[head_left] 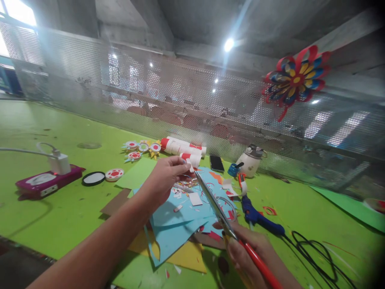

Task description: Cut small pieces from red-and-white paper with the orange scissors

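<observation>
A small piece of white paper (190, 165) is pinched between the thumb and fingers of my left hand (165, 176). My right hand (245, 249) is wrapped around long scissors (215, 204) with metal blades and red on the handle. Their tips point up and left, close to the white paper; whether they touch it I cannot tell. Beneath both hands lie light blue paper sheets (180, 214) strewn with white and red scraps. A white paper square (195, 199) rests on the blue sheets, and a yellow sheet (189, 257) sticks out below them.
A blue glue gun (261, 218) with a coiled black cord lies at the right. Behind are white-and-red paper rolls (183, 147), a phone (216, 163) and a jug (251, 161). Leftward are round paper ornaments (131, 145), a black ring (94, 178) and a purple power strip (49, 182).
</observation>
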